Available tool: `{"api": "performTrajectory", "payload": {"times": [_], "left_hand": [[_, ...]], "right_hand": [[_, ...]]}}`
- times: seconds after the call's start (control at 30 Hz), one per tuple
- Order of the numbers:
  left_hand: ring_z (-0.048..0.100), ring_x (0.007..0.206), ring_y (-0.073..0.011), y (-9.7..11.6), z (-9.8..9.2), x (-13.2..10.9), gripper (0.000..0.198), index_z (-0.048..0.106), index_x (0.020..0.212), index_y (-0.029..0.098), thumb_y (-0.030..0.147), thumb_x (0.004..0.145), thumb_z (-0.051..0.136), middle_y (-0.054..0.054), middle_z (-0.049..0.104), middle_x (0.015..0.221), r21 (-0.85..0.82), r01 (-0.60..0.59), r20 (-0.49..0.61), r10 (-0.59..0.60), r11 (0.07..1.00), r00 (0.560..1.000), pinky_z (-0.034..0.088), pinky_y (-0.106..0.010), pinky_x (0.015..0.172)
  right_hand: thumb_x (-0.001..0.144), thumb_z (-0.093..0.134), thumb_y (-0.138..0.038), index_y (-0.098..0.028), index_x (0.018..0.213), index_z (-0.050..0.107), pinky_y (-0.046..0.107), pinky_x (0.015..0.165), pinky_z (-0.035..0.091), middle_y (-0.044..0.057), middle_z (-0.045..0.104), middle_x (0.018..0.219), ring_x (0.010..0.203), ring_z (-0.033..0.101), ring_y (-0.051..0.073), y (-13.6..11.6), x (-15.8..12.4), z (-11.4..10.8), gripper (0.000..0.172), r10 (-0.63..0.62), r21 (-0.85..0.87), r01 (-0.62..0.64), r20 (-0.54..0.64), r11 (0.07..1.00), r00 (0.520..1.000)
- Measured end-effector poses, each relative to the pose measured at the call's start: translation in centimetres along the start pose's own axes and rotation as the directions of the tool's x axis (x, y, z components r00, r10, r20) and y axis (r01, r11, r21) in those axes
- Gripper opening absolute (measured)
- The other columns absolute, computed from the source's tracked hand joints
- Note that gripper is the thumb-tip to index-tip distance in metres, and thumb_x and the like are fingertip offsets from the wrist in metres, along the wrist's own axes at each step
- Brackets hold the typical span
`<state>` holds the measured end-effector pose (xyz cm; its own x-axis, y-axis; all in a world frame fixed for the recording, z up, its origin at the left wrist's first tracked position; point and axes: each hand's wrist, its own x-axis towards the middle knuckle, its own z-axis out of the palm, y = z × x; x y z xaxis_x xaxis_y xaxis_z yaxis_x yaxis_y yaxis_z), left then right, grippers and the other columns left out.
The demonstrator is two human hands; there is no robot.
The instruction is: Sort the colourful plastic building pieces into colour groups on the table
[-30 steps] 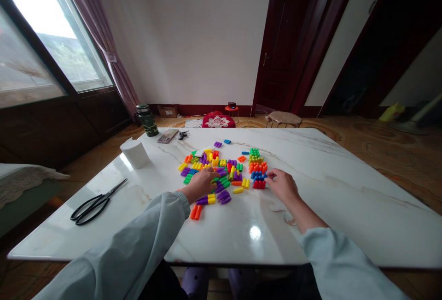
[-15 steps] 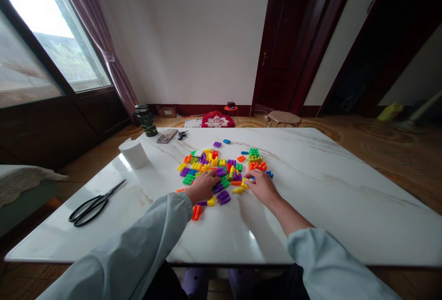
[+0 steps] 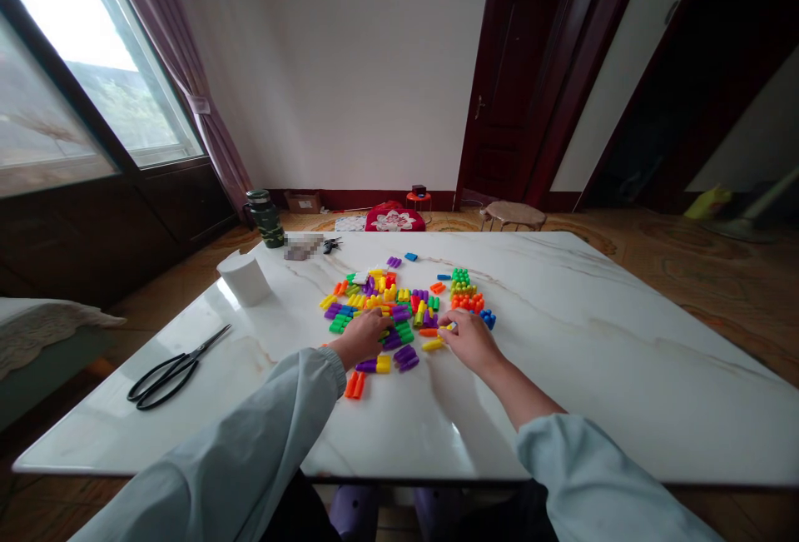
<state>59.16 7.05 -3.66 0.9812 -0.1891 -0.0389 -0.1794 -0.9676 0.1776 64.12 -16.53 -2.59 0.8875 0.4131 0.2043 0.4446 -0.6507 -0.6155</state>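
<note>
A heap of loose coloured plastic pieces [image 3: 390, 302] lies in the middle of the white marble table [image 3: 599, 342]. My left hand [image 3: 364, 336] rests on the heap's near edge, its fingers curled down among green and purple pieces. My right hand [image 3: 469, 340] is just right of the heap, its fingertips pinched on a yellow piece [image 3: 447, 327]. Another yellow piece [image 3: 431, 345] lies beside that hand. A joined block of green, orange and blue pieces [image 3: 465, 291] stands behind my right hand. Two orange pieces [image 3: 354, 385] lie near my left wrist.
Black scissors [image 3: 176, 366] lie at the table's left front. A white roll [image 3: 243, 278], a blurred flat object [image 3: 303, 246], keys [image 3: 330, 244] and a dark green bottle [image 3: 265, 216] sit at the far left. A stool [image 3: 514, 212] stands on the floor beyond.
My right hand has moved left from the joined blue and red pieces to the edge of the loose heap. My left hand has stayed on the heap, shifting only slightly.
</note>
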Motion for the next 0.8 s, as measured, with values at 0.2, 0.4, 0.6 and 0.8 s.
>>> {"api": "performTrajectory", "payload": {"times": [0.2, 0.4, 0.6, 0.8], "left_hand": [[0.06, 0.094, -0.0289, 0.9, -0.6, 0.0, 0.055, 0.062, 0.119, 0.021, 0.007, 0.066, 0.058, -0.013, 0.06, 0.109, 0.119, 0.025, 0.043, -0.031, 0.993, 0.999, 0.046, -0.032, 0.071], [0.06, 0.093, -0.0284, 0.9, -0.4, 0.0, 0.065, 0.055, 0.13, 0.018, 0.01, 0.066, 0.06, -0.014, 0.061, 0.107, 0.202, -0.039, 0.063, 0.027, 0.979, 0.998, 0.047, -0.034, 0.077], [0.06, 0.094, -0.0251, -0.1, 0.3, 0.2, 0.062, 0.057, 0.127, 0.02, 0.008, 0.066, 0.056, -0.011, 0.062, 0.106, 0.063, 0.004, -0.051, -0.001, 0.998, 0.999, 0.048, -0.032, 0.08], [0.058, 0.102, -0.0277, -1.1, 0.0, 0.7, 0.036, 0.069, 0.1, 0.018, 0.01, 0.066, 0.06, -0.009, 0.066, 0.1, -0.549, 0.099, -0.181, -0.234, 0.83, 0.955, 0.045, -0.037, 0.092]], "right_hand": [[0.075, 0.065, -0.017, -0.018, 0.082, 0.071, 0.026, 0.067, 0.047, 0.005, 0.071, 0.095, 0.067, 0.063, 0.014, -0.2, 0.0, -0.1, 0.011, -0.005, -0.001, 0.005, 0.008, 1.0, 1.0], [0.076, 0.064, -0.018, -0.018, 0.084, 0.071, 0.026, 0.068, 0.048, 0.005, 0.071, 0.094, 0.068, 0.063, 0.014, 0.1, 0.0, 0.1, 0.011, -0.024, -0.004, 0.024, 0.014, 1.0, 1.0], [0.077, 0.064, -0.018, -0.02, 0.085, 0.072, 0.026, 0.07, 0.049, 0.003, 0.071, 0.093, 0.07, 0.063, 0.014, 0.4, 0.2, 0.4, 0.011, -0.041, -0.032, 0.041, 0.011, 0.999, 0.999], [0.078, 0.064, -0.017, -0.019, 0.084, 0.071, 0.028, 0.074, 0.05, 0.004, 0.071, 0.094, 0.075, 0.064, 0.015, 0.4, 0.2, 0.7, 0.01, -0.053, -0.02, 0.053, 0.017, 0.998, 0.998]]}}
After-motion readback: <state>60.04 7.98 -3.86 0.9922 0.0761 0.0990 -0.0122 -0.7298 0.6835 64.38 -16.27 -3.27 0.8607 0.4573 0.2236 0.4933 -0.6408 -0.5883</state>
